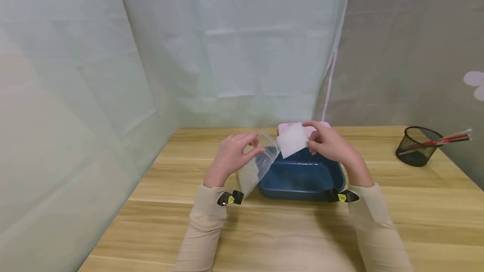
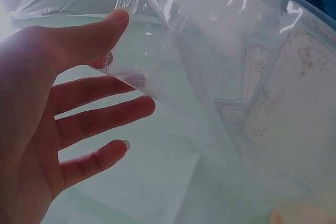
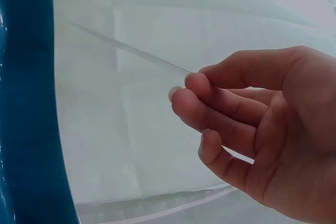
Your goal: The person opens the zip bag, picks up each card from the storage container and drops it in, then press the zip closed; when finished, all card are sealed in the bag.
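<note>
Fingers (image 1: 252, 142) above wooden table (image 1: 416, 213)

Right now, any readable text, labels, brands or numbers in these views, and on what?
None readable in any view.
Yellow marks on the black wrist clips: too small to read.
Clear plastic zip bag, white square sheet, dark blue plastic tub: no print visible.

We see only part of the pink box (image 1: 289, 128) behind the bin (image 1: 302, 177); the white sheet (image 1: 292, 141) and right hand (image 1: 330, 142) cover the rest. Print seen through the bag (image 2: 220, 77) is too blurred to read. The bin's far rim is hidden.
</note>
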